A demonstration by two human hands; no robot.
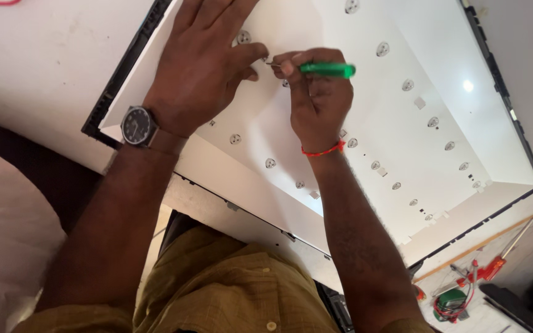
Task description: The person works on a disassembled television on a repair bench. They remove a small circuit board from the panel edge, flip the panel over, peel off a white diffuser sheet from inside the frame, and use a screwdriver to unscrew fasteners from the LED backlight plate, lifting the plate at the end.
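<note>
Two hands meet over one spot on the white panel (365, 154). Right hand (316, 98) is pinched shut around a green screwdriver (327, 70), thumb and forefinger on the shaft end. Its long axis runs nearly level across the frame: handle out to the right, metal tip pointing left toward the left hand. Tip sits right at the left thumb, touching or just short; cannot tell which. Left hand (202, 68) lies flat on the panel, fingers spread and closed on nothing, thumb stretched toward the tip. A small lens dot (243, 37) shows just above that thumb; whatever the tip touches is hidden between the two hands. Both hands are about equally near the work point, left from the left, right from below-right.

Outward: rows of lens dots run diagonally across the panel toward the far right. Black frame (118, 80) edges the panel, close under the left wrist, with a watch (137, 126) there. Red thread (322, 150) circles the right wrist. Open white surface lies to the right of the handle, room to swing. Near edge runs just below both forearms. Red and green tools (464, 290) sit well apart at lower right, off the panel.
</note>
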